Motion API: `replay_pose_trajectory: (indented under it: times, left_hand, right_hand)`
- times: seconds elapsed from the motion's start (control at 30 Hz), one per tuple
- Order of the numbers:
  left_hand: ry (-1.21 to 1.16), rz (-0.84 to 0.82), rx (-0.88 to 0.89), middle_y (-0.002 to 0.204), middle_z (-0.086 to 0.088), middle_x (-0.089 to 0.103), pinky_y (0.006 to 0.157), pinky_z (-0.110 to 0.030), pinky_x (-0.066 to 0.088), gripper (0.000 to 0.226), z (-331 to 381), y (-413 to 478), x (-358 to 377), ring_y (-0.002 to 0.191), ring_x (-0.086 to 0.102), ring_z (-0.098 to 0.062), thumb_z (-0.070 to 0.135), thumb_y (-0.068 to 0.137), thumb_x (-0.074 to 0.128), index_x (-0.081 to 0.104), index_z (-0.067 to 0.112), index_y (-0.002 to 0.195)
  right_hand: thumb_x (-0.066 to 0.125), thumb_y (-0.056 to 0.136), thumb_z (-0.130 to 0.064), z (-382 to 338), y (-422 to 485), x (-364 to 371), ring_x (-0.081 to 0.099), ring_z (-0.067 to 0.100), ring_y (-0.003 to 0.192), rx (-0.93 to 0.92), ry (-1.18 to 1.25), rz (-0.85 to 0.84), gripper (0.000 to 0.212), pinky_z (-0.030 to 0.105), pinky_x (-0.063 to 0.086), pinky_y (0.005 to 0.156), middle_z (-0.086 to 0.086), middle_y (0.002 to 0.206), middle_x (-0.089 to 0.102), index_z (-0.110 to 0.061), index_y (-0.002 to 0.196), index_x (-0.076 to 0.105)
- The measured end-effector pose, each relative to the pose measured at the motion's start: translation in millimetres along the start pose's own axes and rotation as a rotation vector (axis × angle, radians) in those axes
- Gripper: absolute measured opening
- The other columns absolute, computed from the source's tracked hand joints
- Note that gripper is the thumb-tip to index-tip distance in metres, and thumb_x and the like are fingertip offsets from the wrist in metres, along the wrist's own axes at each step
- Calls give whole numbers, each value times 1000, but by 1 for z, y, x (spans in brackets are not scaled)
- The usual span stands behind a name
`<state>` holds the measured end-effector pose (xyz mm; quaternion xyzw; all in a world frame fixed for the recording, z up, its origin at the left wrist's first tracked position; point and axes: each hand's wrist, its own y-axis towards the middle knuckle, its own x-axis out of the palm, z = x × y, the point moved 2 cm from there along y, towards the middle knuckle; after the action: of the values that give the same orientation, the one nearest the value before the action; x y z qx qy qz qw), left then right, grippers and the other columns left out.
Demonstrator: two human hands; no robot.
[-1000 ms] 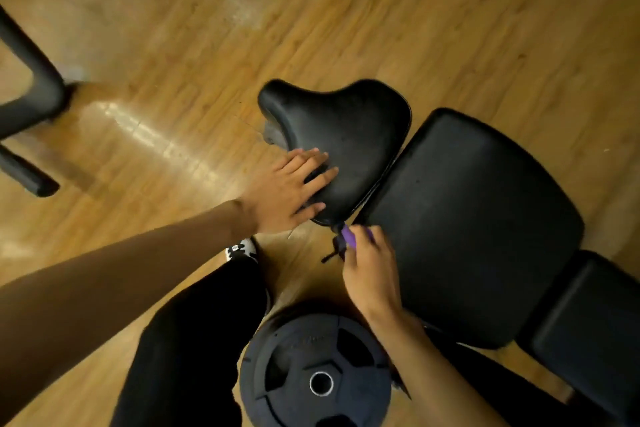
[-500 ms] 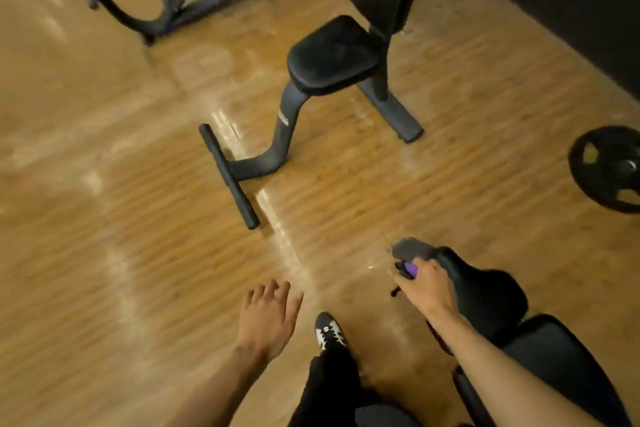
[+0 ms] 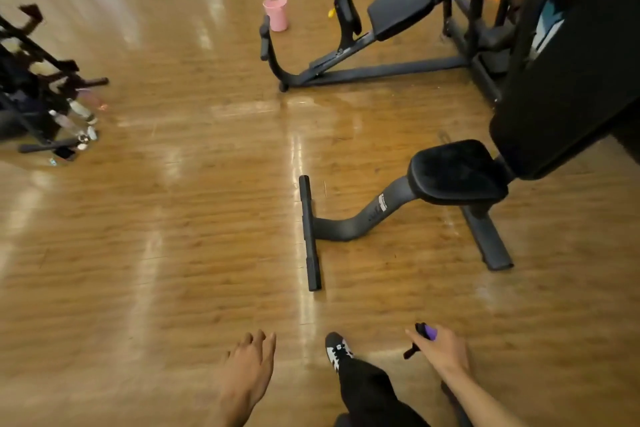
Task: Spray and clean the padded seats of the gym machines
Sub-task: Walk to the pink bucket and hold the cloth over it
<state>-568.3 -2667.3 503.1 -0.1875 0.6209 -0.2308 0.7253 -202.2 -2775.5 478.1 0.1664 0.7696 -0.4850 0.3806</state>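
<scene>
My right hand [image 3: 440,348] hangs at the bottom right, shut on a spray bottle [image 3: 425,334] with a purple and black head; the bottle's body is hidden under the hand. At the bottom centre my left hand [image 3: 247,369] is empty, its fingers loosely apart above the floor. Ahead on the right stands a machine with a black padded seat [image 3: 455,170] and a tall black back pad [image 3: 568,73]. Farther back lies a bench with black pads [image 3: 401,9]. No cloth is in view.
The seat's grey frame ends in a foot bar [image 3: 310,234] on the wooden floor. A pink bucket [image 3: 276,13] stands far back. A rack with bars and bottles [image 3: 45,107] is at the left. My shoe [image 3: 337,350] and black trouser leg are between my hands.
My view has swung up and away from the black seat and weight plate I was bent over. My left hand left that seat. A different machine's seat is now ahead.
</scene>
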Motion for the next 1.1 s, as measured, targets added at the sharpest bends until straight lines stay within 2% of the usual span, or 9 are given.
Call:
replay_pose_trajectory:
  times: [0.07,0.2,0.33,0.5,0.63,0.73,0.9,1.0,1.1]
  left_hand:
    - [-48,32,-34,114,0,61,92,-40,47,44,-10,13,-15,110,63,-27,54,106,24,56,27,115]
    - [-116,64,-139,130,-5,61,92,-37,50,48,-29,40,-41,114,63,-29,52,107,31,57,19,131]
    - [-145,68,-185,132,-5,61,90,-38,50,51,-57,67,-63,115,63,-29,54,106,33,57,19,134]
    - [-174,53,-227,126,-6,62,95,-42,46,54,-102,95,-79,115,60,-30,57,104,30,58,17,128]
    - [-201,22,-247,120,-3,64,100,-45,41,57,-149,132,-87,116,57,-29,58,104,24,61,21,126]
    - [-232,10,-239,118,-1,64,96,-42,44,56,-187,170,-99,115,57,-26,58,104,23,64,23,119]
    - [-249,17,-177,112,-2,65,92,-40,46,51,-239,234,-148,109,61,-27,56,105,29,65,21,110]
    - [-216,12,-137,111,-1,67,90,-41,42,50,-264,268,-185,107,62,-27,55,105,30,65,19,107]
    - [-202,7,-111,113,1,67,90,-40,43,48,-285,308,-217,106,63,-25,55,105,31,64,20,106]
  right_hand:
    - [66,83,-62,-29,10,0,63,14,67,-15,-10,-21,39,27,43,54,-2,69,67,-24,71,66]
    - [65,83,-61,-93,29,10,64,15,67,-85,9,-80,38,24,44,54,-2,69,68,-24,76,70]
    - [66,83,-60,-155,30,26,63,15,68,-151,-63,-111,35,27,48,55,-3,72,67,-25,78,67]
    - [58,83,-72,-237,36,50,62,16,65,-259,-188,-94,47,24,42,51,-3,72,65,-25,75,66]
    - [61,84,-68,-303,49,81,62,15,65,-283,-261,-107,42,24,44,50,-2,72,66,-27,79,66]
    - [64,86,-62,-354,54,99,62,16,70,-257,-240,-88,37,30,52,60,-2,75,66,-25,82,67]
    - [67,86,-57,-444,52,113,63,26,87,-198,-100,35,34,39,54,78,2,80,67,-23,80,66]
    - [66,86,-59,-492,51,118,63,31,97,-158,-119,60,36,35,45,73,5,88,70,-23,82,66]
    - [64,85,-62,-533,57,127,64,31,97,-142,-133,55,37,33,42,67,4,91,70,-24,82,64]
